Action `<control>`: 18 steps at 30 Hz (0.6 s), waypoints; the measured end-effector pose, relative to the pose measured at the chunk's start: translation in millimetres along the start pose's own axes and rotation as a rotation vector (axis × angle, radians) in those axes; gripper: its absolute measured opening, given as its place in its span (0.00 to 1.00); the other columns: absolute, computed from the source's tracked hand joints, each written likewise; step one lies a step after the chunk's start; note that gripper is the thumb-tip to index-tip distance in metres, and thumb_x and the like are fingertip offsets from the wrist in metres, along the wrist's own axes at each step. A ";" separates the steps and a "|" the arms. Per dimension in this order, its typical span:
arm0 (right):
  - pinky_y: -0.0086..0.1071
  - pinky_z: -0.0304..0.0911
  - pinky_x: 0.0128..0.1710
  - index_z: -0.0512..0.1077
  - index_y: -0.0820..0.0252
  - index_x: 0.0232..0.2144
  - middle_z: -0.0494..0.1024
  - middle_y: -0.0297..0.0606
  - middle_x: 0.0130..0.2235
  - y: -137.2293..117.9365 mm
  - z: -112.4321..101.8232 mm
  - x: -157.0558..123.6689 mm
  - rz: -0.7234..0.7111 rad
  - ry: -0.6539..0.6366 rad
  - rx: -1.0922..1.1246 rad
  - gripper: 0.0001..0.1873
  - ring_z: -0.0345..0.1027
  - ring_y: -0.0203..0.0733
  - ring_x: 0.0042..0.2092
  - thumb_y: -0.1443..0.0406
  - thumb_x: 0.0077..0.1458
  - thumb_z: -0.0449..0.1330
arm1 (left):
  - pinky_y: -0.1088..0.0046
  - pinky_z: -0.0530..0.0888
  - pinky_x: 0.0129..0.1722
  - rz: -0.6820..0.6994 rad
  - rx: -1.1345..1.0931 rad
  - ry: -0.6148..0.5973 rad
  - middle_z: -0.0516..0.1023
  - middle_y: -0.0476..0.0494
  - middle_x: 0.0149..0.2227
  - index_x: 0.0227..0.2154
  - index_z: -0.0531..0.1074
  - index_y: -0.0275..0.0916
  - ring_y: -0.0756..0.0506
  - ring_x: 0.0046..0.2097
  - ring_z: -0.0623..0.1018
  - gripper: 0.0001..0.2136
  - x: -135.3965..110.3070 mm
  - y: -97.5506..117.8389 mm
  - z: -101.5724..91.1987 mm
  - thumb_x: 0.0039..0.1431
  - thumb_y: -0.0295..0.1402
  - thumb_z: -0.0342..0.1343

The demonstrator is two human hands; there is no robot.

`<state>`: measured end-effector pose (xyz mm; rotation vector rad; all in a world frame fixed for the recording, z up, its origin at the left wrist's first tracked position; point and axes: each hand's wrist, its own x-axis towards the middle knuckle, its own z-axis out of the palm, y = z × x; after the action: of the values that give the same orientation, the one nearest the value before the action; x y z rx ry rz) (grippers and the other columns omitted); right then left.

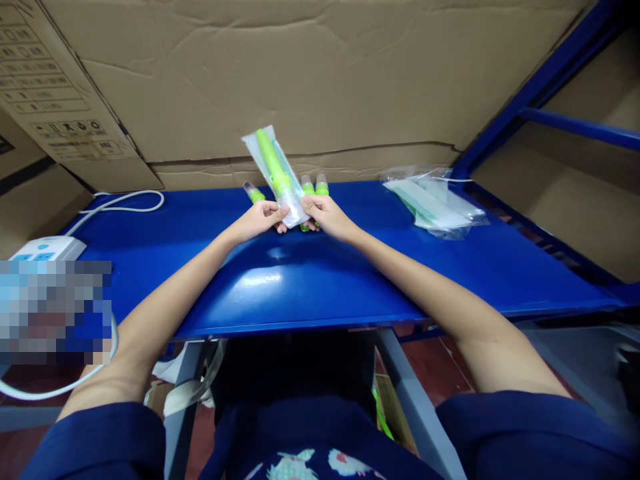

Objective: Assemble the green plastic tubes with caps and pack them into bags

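Observation:
Both hands meet over the middle of the blue table (pixel 310 280). My left hand (pixel 260 218) and my right hand (pixel 327 215) are closed on the lower end of a clear plastic bag (pixel 274 170) that stands tilted up and holds a green pen-like item. Three more green items lie on the table just behind the hands: one (pixel 253 193) to the left, two (pixel 315 185) to the right, partly hidden by my fingers.
A pile of clear plastic bags (pixel 434 201) lies at the back right of the table. A white power strip (pixel 44 249) with a white cable (pixel 125 200) sits at the far left. Cardboard (pixel 300 73) walls the back. A blue shelf frame (pixel 550 120) rises right.

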<state>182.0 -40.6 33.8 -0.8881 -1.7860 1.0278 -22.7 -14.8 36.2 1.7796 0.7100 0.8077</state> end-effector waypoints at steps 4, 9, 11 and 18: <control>0.29 0.60 0.18 0.69 0.59 0.24 0.70 0.35 0.20 -5.9 -6.6 1.5 0.028 -0.092 0.010 0.41 0.59 0.30 0.18 0.27 0.48 0.55 | 0.75 0.75 0.32 -0.024 -0.274 0.176 0.81 0.43 0.30 0.40 0.76 0.35 0.48 0.31 0.80 0.36 6.0 -6.9 -10.1 0.47 0.68 0.62; 0.27 0.64 0.15 0.73 0.62 0.27 0.78 0.43 0.24 -13.6 -19.6 2.7 0.136 -0.231 0.048 0.40 0.71 0.37 0.20 0.29 0.44 0.62 | 0.71 0.79 0.38 -0.118 -0.517 0.297 0.84 0.37 0.44 0.53 0.73 0.39 0.43 0.41 0.83 0.34 5.0 0.3 -24.6 0.59 0.64 0.54; 0.28 0.66 0.15 0.73 0.62 0.29 0.80 0.44 0.25 -14.0 -24.4 4.0 0.214 -0.171 0.078 0.35 0.73 0.39 0.21 0.34 0.49 0.66 | 0.72 0.79 0.39 -0.131 -0.555 0.343 0.84 0.39 0.43 0.53 0.73 0.39 0.45 0.40 0.83 0.30 4.8 2.3 -26.0 0.60 0.59 0.59; 0.22 0.61 0.13 0.70 0.60 0.30 0.73 0.36 0.18 -6.7 -36.4 15.5 0.417 0.158 0.338 0.25 0.67 0.34 0.17 0.45 0.67 0.57 | 0.76 0.80 0.43 -0.152 -0.645 0.550 0.82 0.42 0.36 0.42 0.73 0.34 0.51 0.35 0.82 0.10 14.2 -0.8 -14.1 0.68 0.38 0.58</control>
<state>208.6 -19.5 55.3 -1.1143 -1.2707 1.4298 -25.4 4.3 41.9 0.9169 0.8042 1.2690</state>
